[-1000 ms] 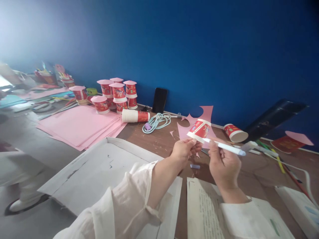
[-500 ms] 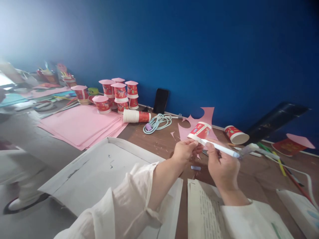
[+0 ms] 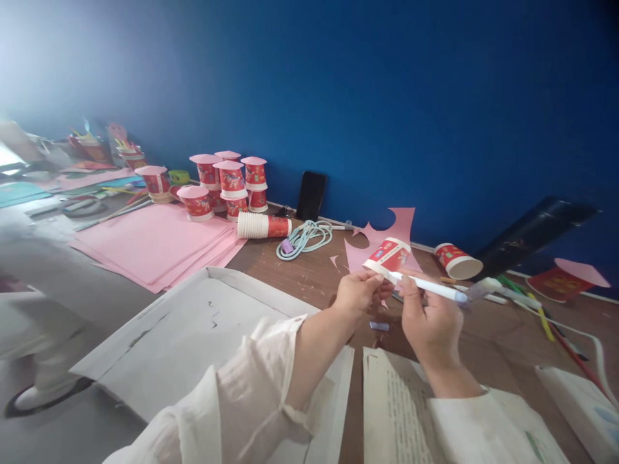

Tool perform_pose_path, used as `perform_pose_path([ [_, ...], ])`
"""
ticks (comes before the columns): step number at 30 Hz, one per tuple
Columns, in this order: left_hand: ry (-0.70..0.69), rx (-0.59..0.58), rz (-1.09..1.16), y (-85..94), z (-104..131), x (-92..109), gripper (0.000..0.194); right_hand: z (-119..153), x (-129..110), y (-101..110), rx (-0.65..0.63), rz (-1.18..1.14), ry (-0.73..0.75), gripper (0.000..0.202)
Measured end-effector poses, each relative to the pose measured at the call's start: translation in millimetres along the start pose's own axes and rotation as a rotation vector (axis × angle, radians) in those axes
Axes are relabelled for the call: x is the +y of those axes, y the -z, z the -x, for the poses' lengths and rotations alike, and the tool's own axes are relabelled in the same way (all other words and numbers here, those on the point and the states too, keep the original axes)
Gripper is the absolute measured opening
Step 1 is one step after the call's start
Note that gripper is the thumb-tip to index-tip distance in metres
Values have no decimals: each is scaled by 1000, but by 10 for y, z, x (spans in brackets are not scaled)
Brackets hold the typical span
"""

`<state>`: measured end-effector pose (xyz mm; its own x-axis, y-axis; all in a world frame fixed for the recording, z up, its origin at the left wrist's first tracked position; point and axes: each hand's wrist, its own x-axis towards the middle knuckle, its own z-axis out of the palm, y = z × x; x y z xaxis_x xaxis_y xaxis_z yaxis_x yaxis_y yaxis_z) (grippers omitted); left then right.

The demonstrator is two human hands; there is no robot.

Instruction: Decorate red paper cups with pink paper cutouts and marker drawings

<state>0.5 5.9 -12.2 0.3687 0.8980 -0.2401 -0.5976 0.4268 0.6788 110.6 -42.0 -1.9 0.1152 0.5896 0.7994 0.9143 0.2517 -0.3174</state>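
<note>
Marker (image 3: 432, 287) shifted slightly leftward.
Left hand (image 3: 356, 294) pinches the cup (image 3: 388, 252) at its near end, seemingly to steady it; right hand (image 3: 432, 322) grips the marker.

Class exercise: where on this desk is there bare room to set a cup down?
The clearest patch of brown tabletop lies between the right hand and the white flat object at lower right. A smaller one, flecked with scraps, lies between the light-blue cable and white tray. Crowded: the wall side, with red cups, phone, coloured sticks.
</note>
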Motion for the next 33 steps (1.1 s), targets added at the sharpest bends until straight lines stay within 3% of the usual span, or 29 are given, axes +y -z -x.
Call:
perform_pose_path([
  [13, 2, 15, 7, -17, 32, 36, 10, 15, -4, -29, 18, 12, 50, 30],
  [22, 49, 23, 115, -32, 54, 78, 12, 51, 4, 32, 79, -33, -129, 31],
  [33, 35, -38, 91, -42, 78, 84, 10, 27, -40, 10, 53, -20, -17, 27],
])
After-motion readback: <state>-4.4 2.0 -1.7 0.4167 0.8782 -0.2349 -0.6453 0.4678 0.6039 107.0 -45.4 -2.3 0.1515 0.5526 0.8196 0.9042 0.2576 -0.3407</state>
